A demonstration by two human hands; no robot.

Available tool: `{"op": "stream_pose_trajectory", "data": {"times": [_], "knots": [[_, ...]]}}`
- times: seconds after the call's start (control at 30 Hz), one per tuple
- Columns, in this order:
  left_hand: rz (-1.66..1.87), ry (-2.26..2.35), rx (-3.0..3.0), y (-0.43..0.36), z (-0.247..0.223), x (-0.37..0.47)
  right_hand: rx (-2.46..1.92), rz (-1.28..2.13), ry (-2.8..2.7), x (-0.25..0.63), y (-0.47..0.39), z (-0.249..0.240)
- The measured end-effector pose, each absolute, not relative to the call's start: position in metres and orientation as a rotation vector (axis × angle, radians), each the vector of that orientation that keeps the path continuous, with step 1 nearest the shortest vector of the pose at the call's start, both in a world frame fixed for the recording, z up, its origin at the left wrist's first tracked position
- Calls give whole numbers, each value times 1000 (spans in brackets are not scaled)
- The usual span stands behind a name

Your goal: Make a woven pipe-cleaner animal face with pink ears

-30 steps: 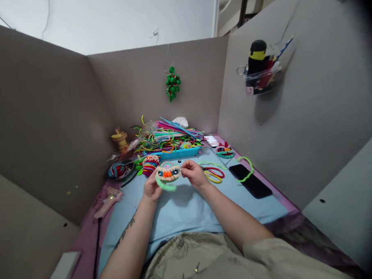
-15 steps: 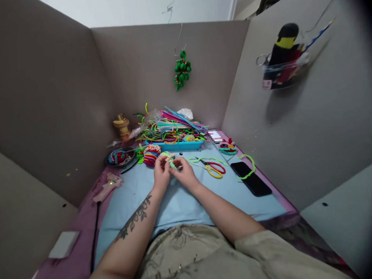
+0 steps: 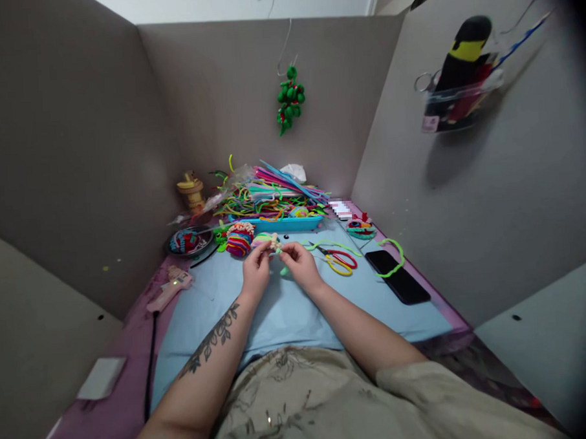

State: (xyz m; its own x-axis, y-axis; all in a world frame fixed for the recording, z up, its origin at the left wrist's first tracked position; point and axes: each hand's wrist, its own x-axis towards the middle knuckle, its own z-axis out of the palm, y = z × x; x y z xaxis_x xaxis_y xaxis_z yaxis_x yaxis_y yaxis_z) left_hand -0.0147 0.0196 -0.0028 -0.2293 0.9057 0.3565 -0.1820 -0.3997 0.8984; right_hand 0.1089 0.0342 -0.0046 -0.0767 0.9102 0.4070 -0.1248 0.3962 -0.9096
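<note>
Between my two hands, above the blue cloth, is a small pipe cleaner piece, cream at the top and mint green lower down. My left hand pinches its left side with thumb and fingertips. On the other side my right hand is closed on it, and a mint green end shows below those fingers. Fingertips hide part of the piece. Just behind lie a pastel striped ball and a multicoloured striped pipe cleaner ball with a cream top. Scissors with red and yellow handles rest to the right.
At the back, a blue tray is heaped with pipe cleaners. A black phone lies right under a green pipe cleaner. A pink glue gun and a dark bowl are on the left. Grey panels enclose the table.
My hands have moved slightly apart, and more of the cream and mint piece shows between them. The view has tilted down and shifted a little.
</note>
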Motion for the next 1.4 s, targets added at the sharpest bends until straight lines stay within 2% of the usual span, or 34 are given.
{"op": "stream_pose_trajectory", "data": {"times": [0.47,0.77,1.4], "knots": [[1763,1019,1174,18,4,-13,-847,802,-1561,108,26,-3],[1662,1103,1446,20,-9,-15,-970,323,-1600,115,31,-4],[1642,1133,1556,19,-15,-14,-960,216,-1660,116,33,-3]]}}
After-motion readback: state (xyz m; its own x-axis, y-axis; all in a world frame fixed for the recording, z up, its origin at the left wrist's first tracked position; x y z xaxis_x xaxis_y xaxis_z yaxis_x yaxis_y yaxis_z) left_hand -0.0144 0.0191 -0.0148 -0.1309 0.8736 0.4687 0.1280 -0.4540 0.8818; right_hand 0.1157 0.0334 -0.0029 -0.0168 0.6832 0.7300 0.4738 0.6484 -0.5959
